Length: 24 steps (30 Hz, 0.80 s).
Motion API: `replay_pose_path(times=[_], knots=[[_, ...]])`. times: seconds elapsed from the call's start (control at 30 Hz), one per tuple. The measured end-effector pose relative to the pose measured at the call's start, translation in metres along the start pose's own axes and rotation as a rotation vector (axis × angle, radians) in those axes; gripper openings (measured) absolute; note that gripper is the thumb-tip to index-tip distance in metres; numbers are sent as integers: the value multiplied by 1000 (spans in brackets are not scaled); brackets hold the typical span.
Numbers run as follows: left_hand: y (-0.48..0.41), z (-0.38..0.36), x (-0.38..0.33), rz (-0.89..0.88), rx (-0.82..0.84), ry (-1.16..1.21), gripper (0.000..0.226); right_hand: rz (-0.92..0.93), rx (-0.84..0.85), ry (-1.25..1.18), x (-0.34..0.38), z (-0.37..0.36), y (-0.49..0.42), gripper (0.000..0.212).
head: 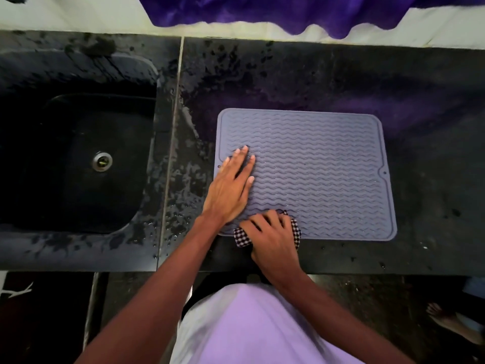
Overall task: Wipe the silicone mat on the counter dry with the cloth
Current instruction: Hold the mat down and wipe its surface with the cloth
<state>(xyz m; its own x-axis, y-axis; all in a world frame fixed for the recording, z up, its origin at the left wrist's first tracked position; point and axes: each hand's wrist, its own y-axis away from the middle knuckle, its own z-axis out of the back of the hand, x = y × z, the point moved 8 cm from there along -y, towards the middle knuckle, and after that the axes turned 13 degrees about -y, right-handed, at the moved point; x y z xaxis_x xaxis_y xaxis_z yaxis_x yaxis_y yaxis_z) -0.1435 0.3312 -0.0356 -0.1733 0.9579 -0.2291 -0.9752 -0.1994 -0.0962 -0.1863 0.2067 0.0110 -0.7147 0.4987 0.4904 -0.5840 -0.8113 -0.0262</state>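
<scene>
A grey silicone mat [315, 169] with wavy ridges lies flat on the dark counter [433, 127]. My left hand [232, 185] rests flat on the mat's left part, fingers straight and spread. My right hand [273, 237] presses a black-and-white checked cloth [296, 229] onto the mat's near left corner, fingers curled over it. Most of the cloth is hidden under that hand; a bit shows on each side.
A dark sink [78, 158] with a metal drain [102, 161] sits to the left of the mat. Water drops cover the counter strip between sink and mat. A purple cloth [275, 11] hangs along the back wall. A bare foot [446, 319] stands on the floor at right.
</scene>
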Motion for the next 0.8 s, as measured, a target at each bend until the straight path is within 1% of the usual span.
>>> replay_pose_path(times=[0.13, 0.2, 0.4, 0.53, 0.67, 0.73, 0.8], knots=[[1, 0, -2, 1, -10, -49, 56, 75, -70, 40, -1, 1, 7, 30], [2, 0, -1, 6, -6, -44, 56, 72, -81, 57, -4, 4, 9, 32], [2, -2, 1, 31, -3, -9, 55, -4, -70, 164, -44, 27, 30, 38], [2, -2, 1, 34, -7, -9, 54, -91, -33, 247, -96, 57, 57, 52], [3, 1, -1, 56, -11, -17, 55, -213, 33, 174, -131, 75, 69, 62], [2, 1, -2, 76, 7, -13, 57, -233, 24, 111, -129, 76, 65, 58], [2, 1, -3, 90, 27, -20, 60, -232, -35, 25, -113, 75, 54, 54]])
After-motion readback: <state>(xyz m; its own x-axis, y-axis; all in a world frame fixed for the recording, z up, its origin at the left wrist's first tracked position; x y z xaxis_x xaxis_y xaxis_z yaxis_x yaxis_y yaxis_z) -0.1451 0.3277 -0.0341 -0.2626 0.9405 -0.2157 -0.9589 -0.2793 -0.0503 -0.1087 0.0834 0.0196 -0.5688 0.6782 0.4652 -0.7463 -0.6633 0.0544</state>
